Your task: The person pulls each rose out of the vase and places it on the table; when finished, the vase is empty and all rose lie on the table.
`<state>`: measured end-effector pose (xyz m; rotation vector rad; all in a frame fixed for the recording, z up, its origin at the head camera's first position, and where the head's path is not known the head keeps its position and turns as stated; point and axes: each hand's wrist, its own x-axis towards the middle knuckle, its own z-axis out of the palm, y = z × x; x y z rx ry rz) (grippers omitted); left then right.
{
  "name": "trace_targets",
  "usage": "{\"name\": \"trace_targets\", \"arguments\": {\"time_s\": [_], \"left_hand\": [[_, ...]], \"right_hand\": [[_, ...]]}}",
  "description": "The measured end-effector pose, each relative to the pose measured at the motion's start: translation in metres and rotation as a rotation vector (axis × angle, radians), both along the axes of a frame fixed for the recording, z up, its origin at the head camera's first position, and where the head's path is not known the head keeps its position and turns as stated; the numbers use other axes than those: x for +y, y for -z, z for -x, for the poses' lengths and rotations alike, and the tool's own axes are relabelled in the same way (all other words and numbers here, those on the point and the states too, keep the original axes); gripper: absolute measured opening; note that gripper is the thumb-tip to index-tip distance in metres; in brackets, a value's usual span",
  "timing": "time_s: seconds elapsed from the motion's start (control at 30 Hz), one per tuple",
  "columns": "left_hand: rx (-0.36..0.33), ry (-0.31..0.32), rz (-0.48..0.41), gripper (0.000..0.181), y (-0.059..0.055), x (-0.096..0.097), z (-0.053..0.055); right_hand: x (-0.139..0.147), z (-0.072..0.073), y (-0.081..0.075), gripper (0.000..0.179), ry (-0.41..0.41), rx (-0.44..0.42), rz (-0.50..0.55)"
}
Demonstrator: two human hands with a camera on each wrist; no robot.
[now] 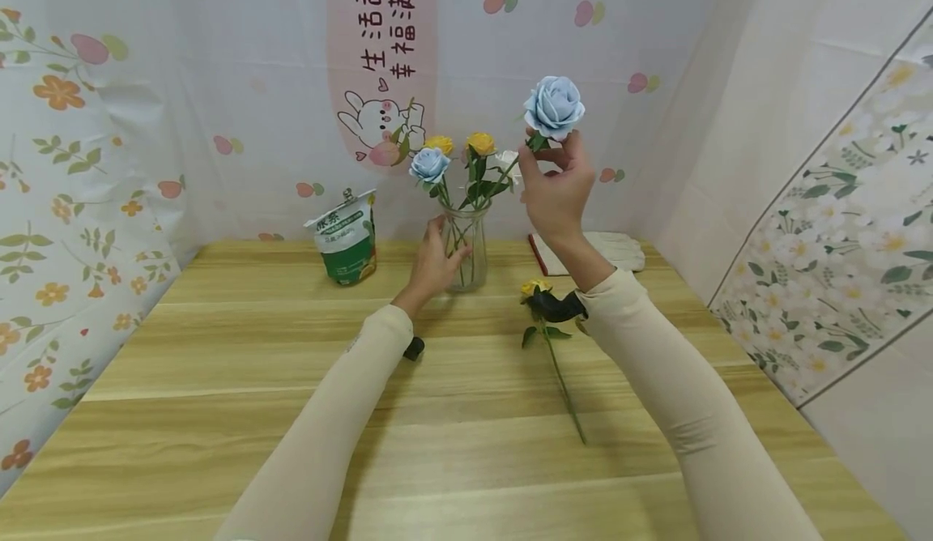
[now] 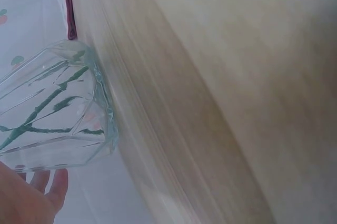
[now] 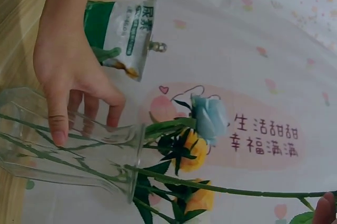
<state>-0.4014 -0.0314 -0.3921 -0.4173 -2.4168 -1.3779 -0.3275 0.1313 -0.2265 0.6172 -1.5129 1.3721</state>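
A clear glass vase [image 1: 477,257] stands on the table with yellow roses [image 1: 481,143], a smaller blue rose [image 1: 429,165] and a white flower [image 1: 506,165] in it. My left hand [image 1: 432,266] grips the vase's left side, thumb and fingers spread around the glass. Up at the right, my right hand [image 1: 560,189] pinches the stem of a large blue rose [image 1: 555,108] just under its bloom. That stem [image 3: 237,191] slants down into the vase mouth, its lower end just inside the rim. Crossed green stems [image 2: 47,100] show through the glass.
A yellow rose [image 1: 535,287] with a long stem lies on the table under my right forearm. Behind it are white gloves [image 1: 601,252] with a red edge. A clipped green-and-white pouch [image 1: 347,241] stands left of the vase. A printed curtain [image 1: 262,79] hangs behind.
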Motion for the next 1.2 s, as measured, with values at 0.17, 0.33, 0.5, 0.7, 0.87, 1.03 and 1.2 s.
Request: {"name": "trace_targets", "arguments": {"time_s": [0.17,0.33,0.5,0.7,0.87,1.03,1.2], "left_hand": [[-0.003,0.004,-0.011,0.074,0.0,0.0,0.001],[0.001,-0.001,-0.012,0.073,0.0,0.001,0.001],[-0.004,-0.001,-0.016,0.073,0.001,0.001,0.001],[0.005,0.0,-0.018,0.073,0.002,0.0,0.001],[0.006,0.004,-0.009,0.074,0.002,-0.001,0.002],[-0.002,0.011,-0.011,0.074,0.001,-0.001,0.001],[0.006,0.019,-0.013,0.073,0.0,0.0,-0.001]], "right_hand": [[0.003,-0.008,-0.003,0.024,-0.041,0.001,0.021],[0.003,-0.014,-0.007,0.024,-0.024,0.005,0.035],[0.0,-0.024,-0.017,0.021,0.02,0.029,0.031],[0.001,-0.038,-0.026,0.02,0.045,0.046,-0.044],[0.002,-0.049,-0.026,0.023,0.008,0.051,-0.119],[0.005,-0.061,-0.02,0.025,-0.049,-0.005,-0.18],[0.012,-0.071,-0.008,0.026,-0.073,-0.093,-0.268]]}}
